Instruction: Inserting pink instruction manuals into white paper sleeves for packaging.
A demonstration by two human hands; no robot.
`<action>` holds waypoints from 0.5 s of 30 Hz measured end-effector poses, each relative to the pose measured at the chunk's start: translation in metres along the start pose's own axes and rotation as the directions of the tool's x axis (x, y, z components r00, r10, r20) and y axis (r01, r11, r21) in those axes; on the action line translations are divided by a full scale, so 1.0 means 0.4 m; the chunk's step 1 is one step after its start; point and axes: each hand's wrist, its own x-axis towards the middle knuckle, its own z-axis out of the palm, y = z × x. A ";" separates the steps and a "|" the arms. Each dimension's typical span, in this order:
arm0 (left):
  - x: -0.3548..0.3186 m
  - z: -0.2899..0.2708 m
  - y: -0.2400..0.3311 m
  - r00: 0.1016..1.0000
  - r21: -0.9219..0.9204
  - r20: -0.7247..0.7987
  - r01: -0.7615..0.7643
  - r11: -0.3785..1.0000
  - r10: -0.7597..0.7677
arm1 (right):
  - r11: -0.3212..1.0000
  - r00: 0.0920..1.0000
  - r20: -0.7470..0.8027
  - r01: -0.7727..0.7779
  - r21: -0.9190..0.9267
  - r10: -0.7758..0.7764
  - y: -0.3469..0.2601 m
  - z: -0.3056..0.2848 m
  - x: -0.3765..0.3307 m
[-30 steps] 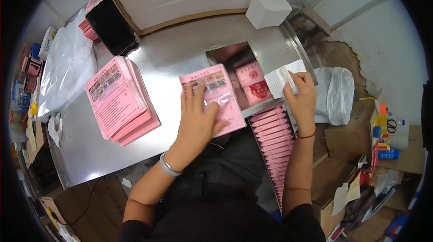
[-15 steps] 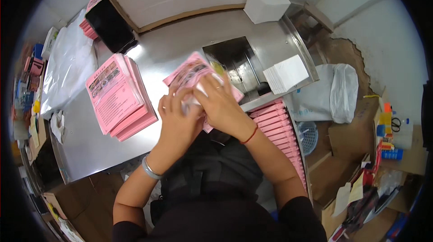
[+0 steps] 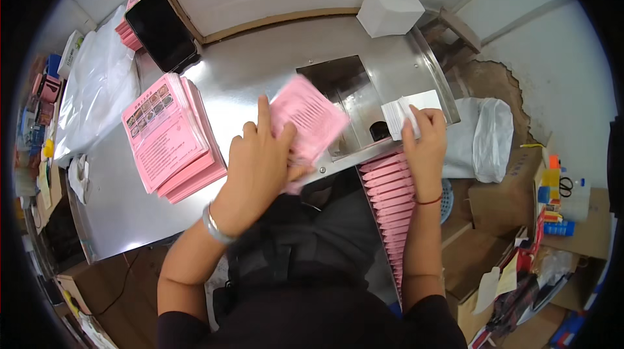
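My left hand [image 3: 257, 170] grips a pink printed packet [image 3: 309, 118] by its near edge, thumb across it and index finger stretched out past its side. The packet is smeared by motion, and print covers its face. To the right, my right hand [image 3: 426, 144] pinches at a stack of white paper squares [image 3: 422, 100] on the table corner. Its thumb and fingertips are on the near edge of the top pieces; how many they hold I cannot tell. Left of my left hand lies a pile of similar pink packets [image 3: 166, 134] with small food pictures on top.
The metal table [image 3: 130, 219] has a rectangular opening [image 3: 338, 82] near its middle. Below the table's right side stands a long row of pink packets [image 3: 390, 203]. A black phone [image 3: 160, 30], clear plastic bags [image 3: 97, 89] and a white paper block [image 3: 390, 11] lie farther back.
My right hand has left the packet and moved right to the white paper stack. My left hand keeps the packet, whose visible face has changed from pictures to text.
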 end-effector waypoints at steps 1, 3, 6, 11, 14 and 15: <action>-0.030 0.025 0.002 0.998 -0.158 0.062 0.016 0.987 -0.006 | 0.999 1.000 0.027 -0.008 0.032 0.007 0.005 -0.015 0.009; -0.067 0.058 0.028 0.992 -0.333 0.021 -0.110 0.936 0.124 | 0.997 0.999 -0.020 0.041 -0.069 -0.042 0.036 -0.044 0.019; -0.061 0.073 0.004 0.962 -0.254 -0.140 -0.262 0.931 0.233 | 0.956 0.957 -0.090 0.283 0.072 -0.277 -0.084 -0.014 -0.017; -0.012 0.062 -0.041 0.975 -0.502 -0.095 -0.222 0.836 0.202 | 0.871 0.850 0.210 0.442 0.215 -0.483 -0.241 0.064 -0.080; 0.006 0.067 0.056 0.929 -0.491 -0.262 -0.361 0.793 0.261 | 0.941 0.914 0.224 0.319 0.114 -0.337 -0.207 0.146 -0.003; 0.005 0.053 0.085 0.927 -0.489 -0.242 -0.372 0.789 0.287 | 0.931 0.825 0.439 0.353 0.093 -0.356 -0.189 0.156 0.025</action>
